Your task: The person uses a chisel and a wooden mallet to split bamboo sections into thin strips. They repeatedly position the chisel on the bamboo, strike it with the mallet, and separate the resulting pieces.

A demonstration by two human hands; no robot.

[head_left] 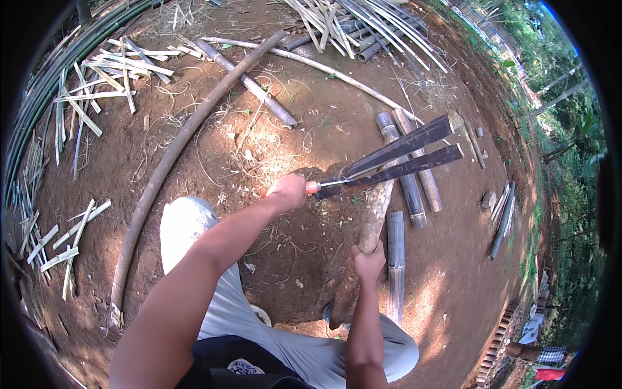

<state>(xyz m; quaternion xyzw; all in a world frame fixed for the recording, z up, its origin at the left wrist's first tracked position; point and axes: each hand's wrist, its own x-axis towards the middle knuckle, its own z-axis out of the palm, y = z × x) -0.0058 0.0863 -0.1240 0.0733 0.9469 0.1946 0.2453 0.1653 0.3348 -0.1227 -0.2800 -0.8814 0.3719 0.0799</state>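
My left hand (288, 190) is closed around the orange handle (313, 187) of a knife. Its narrow blade (334, 183) runs into the near end of a dark bamboo length (408, 144). The bamboo is split into two halves that spread apart toward the right. Below it, a thick, pale-barked log (376, 214) slopes down toward my legs. My right hand (369, 262) is wrapped round this log, with the arm straight. Part of the blade is hidden between the bamboo halves.
Dark bamboo sections (396, 259) lie to the right of the log. A long curved pole (165, 162) crosses the ground on the left. Split strips (116, 68) are scattered at the far left, with another pile (363, 26) at the back. Someone's arm (523, 351) shows at lower right.
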